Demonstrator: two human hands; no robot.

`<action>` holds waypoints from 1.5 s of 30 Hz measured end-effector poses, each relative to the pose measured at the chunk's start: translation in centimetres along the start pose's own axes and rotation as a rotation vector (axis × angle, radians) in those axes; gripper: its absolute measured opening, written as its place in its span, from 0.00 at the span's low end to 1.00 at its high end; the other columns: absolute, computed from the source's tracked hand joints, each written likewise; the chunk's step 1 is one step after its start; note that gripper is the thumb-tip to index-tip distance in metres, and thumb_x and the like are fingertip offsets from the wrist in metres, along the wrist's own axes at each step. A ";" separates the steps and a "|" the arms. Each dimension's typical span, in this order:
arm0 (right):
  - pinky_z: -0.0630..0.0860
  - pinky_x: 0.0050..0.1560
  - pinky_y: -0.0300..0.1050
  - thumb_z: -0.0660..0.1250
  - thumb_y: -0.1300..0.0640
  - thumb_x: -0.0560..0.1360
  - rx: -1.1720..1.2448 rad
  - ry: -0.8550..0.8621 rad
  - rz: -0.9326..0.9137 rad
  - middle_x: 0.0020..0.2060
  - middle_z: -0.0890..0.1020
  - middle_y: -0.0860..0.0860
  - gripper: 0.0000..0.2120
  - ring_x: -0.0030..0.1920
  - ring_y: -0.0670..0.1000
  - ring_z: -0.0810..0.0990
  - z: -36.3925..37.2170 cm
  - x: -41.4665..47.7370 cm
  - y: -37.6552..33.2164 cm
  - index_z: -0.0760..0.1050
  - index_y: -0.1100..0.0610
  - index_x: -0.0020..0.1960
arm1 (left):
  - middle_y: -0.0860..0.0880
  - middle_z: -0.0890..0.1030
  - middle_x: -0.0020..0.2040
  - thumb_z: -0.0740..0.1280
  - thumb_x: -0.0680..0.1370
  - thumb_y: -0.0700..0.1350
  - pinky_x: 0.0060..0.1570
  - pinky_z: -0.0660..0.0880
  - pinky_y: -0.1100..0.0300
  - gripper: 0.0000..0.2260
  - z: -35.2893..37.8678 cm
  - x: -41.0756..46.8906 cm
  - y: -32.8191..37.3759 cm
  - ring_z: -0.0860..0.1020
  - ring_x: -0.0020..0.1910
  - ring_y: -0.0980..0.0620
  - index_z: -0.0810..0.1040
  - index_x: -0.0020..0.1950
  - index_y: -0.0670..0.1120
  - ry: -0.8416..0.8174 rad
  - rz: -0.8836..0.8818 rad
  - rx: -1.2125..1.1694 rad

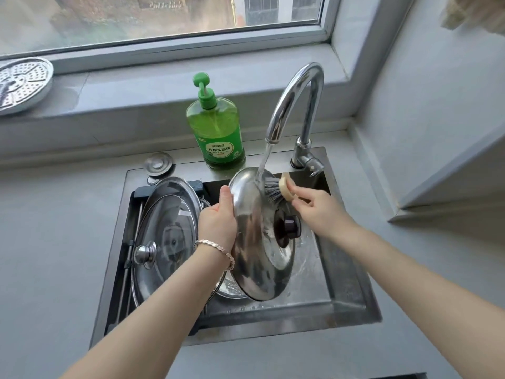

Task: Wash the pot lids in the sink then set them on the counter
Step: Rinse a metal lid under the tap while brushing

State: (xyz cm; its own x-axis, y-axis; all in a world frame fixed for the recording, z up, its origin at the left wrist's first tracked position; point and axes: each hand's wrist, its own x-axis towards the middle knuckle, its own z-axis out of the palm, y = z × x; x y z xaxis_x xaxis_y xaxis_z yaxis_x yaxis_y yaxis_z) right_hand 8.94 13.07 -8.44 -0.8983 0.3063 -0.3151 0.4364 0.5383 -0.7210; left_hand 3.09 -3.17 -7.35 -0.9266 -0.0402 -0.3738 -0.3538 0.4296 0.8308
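Note:
A steel pot lid [255,242] with a dark knob stands on edge over the sink [341,283], its knob side facing right. My left hand [218,220] grips its left rim. My right hand [314,206] holds a round dish brush [277,191] with dark bristles against the lid's upper face, under water running from the tap [295,105]. A glass lid [164,242] with a steel knob leans in the left part of the sink on a dark rack. Another steel piece lies partly hidden under the held lid.
A green dish soap bottle [216,127] stands behind the sink. A small round metal cap [158,162] lies on the sink's back left corner. A perforated steamer plate [23,83] rests on the window sill at the left. Grey counter [54,242] runs on both sides.

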 end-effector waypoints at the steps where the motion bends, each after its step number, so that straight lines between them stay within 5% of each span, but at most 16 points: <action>1: 0.67 0.39 0.35 0.58 0.55 0.79 0.013 -0.011 -0.028 0.34 0.73 0.36 0.20 0.34 0.40 0.70 0.1 -0.5 -0.6 0.67 0.42 0.70 | 0.49 0.59 0.25 0.56 0.80 0.56 0.16 0.53 0.67 0.24 0.0 0.0 0.1 0.59 0.21 0.54 0.57 0.27 0.47 0.003 -0.001 0.009; 3: 0.75 0.51 0.41 0.59 0.55 0.79 0.043 -0.042 -0.143 0.48 0.82 0.40 0.19 0.46 0.46 0.80 0.7 -2.2 -2.2 0.68 0.41 0.68 | 0.48 0.60 0.26 0.57 0.80 0.55 0.17 0.54 0.66 0.24 -0.2 0.2 0.2 0.59 0.24 0.52 0.58 0.27 0.46 0.004 0.015 0.026; 5: 0.75 0.58 0.49 0.59 0.54 0.79 0.024 -0.024 -0.198 0.59 0.80 0.45 0.19 0.54 0.52 0.81 0.4 -2.4 -3.5 0.69 0.39 0.67 | 0.49 0.60 0.24 0.57 0.80 0.55 0.19 0.55 0.65 0.25 -0.3 0.2 0.2 0.59 0.23 0.53 0.58 0.26 0.46 -0.025 0.075 0.044; 10: 0.73 0.50 0.43 0.57 0.54 0.79 -0.014 0.015 -0.038 0.48 0.79 0.47 0.19 0.46 0.49 0.78 -2.1 3.8 -1.9 0.68 0.42 0.69 | 0.56 0.56 0.17 0.59 0.79 0.54 0.22 0.54 0.62 0.27 -0.3 -0.7 -0.2 0.55 0.18 0.56 0.57 0.22 0.47 -0.115 0.249 0.064; 12: 0.69 0.34 0.33 0.57 0.56 0.79 0.097 -0.020 0.081 0.40 0.75 0.50 0.17 0.32 0.44 0.73 -2.2 5.1 0.0 0.71 0.43 0.66 | 0.56 0.56 0.16 0.59 0.78 0.53 0.21 0.53 0.64 0.27 -0.6 -0.8 0.0 0.55 0.17 0.57 0.58 0.22 0.46 -0.138 0.313 0.044; 14: 0.60 0.19 0.33 0.56 0.58 0.80 0.172 -0.100 0.272 0.30 0.69 0.51 0.17 0.23 0.46 0.65 -2.0 5.6 2.2 0.73 0.45 0.63 | 0.56 0.57 0.16 0.58 0.78 0.54 0.20 0.53 0.67 0.27 -1.1 -0.7 0.3 0.55 0.16 0.57 0.58 0.22 0.44 -0.140 0.345 0.006; 17: 0.54 0.20 0.34 0.54 0.57 0.80 0.188 -0.206 0.400 0.28 0.64 0.51 0.15 0.25 0.47 0.59 -2.0 5.3 3.3 0.74 0.50 0.63 | 0.50 0.60 0.20 0.57 0.71 0.61 0.23 0.55 0.62 0.26 -1.8 -0.4 0.4 0.58 0.20 0.52 0.64 0.24 0.40 -0.171 0.301 -0.093; 20: 0.58 0.18 0.33 0.56 0.56 0.80 0.179 -0.085 0.296 0.28 0.67 0.50 0.17 0.25 0.48 0.62 -2.5 5.3 1.2 0.70 0.44 0.67 | 0.50 0.62 0.24 0.58 0.72 0.60 0.24 0.57 0.62 0.25 -1.6 -0.2 0.1 0.59 0.24 0.52 0.63 0.25 0.42 -0.160 0.206 -0.153; 22: 0.73 0.29 0.33 0.57 0.56 0.80 0.113 -0.021 0.089 0.35 0.78 0.51 0.19 0.32 0.50 0.75 -2.0 4.1 -0.9 0.68 0.44 0.69 | 0.49 0.61 0.24 0.59 0.77 0.56 0.24 0.57 0.62 0.25 -1.2 0.1 0.2 0.59 0.24 0.52 0.60 0.25 0.44 -0.092 0.137 -0.121; 24: 0.75 0.51 0.41 0.57 0.55 0.80 0.082 -0.019 -0.062 0.47 0.83 0.43 0.19 0.47 0.47 0.81 -0.8 1.8 -2.2 0.66 0.43 0.70 | 0.48 0.60 0.25 0.59 0.79 0.55 0.26 0.58 0.60 0.24 -1.0 0.7 0.4 0.59 0.25 0.51 0.59 0.26 0.46 -0.016 0.043 -0.133; 27: 0.68 0.44 0.33 0.57 0.55 0.80 0.061 -0.074 -0.115 0.27 0.73 0.30 0.20 0.32 0.34 0.73 0.1 0.2 -2.1 0.64 0.40 0.70 | 0.48 0.61 0.26 0.58 0.79 0.56 0.25 0.59 0.61 0.23 -1.0 1.2 0.7 0.60 0.25 0.51 0.60 0.28 0.46 0.035 -0.024 -0.143; 30: 0.72 0.46 0.35 0.58 0.57 0.79 0.072 -0.025 0.016 0.45 0.79 0.40 0.20 0.43 0.42 0.77 -0.5 2.8 -0.3 0.65 0.45 0.71 | 0.48 0.59 0.25 0.59 0.79 0.54 0.20 0.57 0.66 0.23 -1.0 0.8 0.8 0.59 0.23 0.52 0.58 0.27 0.46 0.049 0.029 -0.135; 33: 0.69 0.35 0.31 0.57 0.60 0.79 0.121 -0.064 0.110 0.42 0.79 0.44 0.21 0.39 0.42 0.74 0.0 3.3 0.3 0.66 0.49 0.71 | 0.53 0.57 0.19 0.59 0.79 0.54 0.18 0.54 0.67 0.25 -1.0 0.6 0.9 0.56 0.17 0.57 0.55 0.26 0.47 0.061 0.049 -0.144; 36: 0.68 0.55 0.36 0.58 0.61 0.79 0.176 -0.090 -0.004 0.60 0.77 0.46 0.21 0.57 0.46 0.76 0.6 2.5 -0.8 0.66 0.50 0.71 | 0.52 0.58 0.19 0.59 0.79 0.54 0.20 0.56 0.65 0.25 -1.3 0.8 0.9 0.58 0.21 0.54 0.55 0.26 0.47 0.095 0.050 -0.164; 40: 0.66 0.32 0.30 0.57 0.61 0.79 0.156 -0.062 0.101 0.36 0.78 0.46 0.21 0.33 0.45 0.70 0.2 3.7 -0.3 0.66 0.49 0.71 | 0.49 0.59 0.25 0.59 0.79 0.54 0.21 0.57 0.65 0.25 -1.5 0.6 1.0 0.58 0.24 0.51 0.56 0.26 0.46 0.106 0.066 -0.195; 45: 0.74 0.59 0.48 0.55 0.54 0.79 0.004 -0.016 -0.047 0.63 0.77 0.48 0.22 0.57 0.51 0.78 1.3 1.4 -2.7 0.62 0.39 0.71 | 0.51 0.61 0.23 0.58 0.79 0.57 0.25 0.59 0.61 0.24 -0.8 0.9 1.6 0.60 0.23 0.52 0.59 0.27 0.47 0.173 -0.033 -0.226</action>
State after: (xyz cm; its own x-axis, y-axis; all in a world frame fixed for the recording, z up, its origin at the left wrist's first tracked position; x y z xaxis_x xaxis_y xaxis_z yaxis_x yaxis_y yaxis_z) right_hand 6.46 11.03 -7.79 -0.9186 0.2678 -0.2907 0.3934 0.5483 -0.7379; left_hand 1.62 -3.24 -6.02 -0.9152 -0.2129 -0.3422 -0.3854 0.2140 0.8976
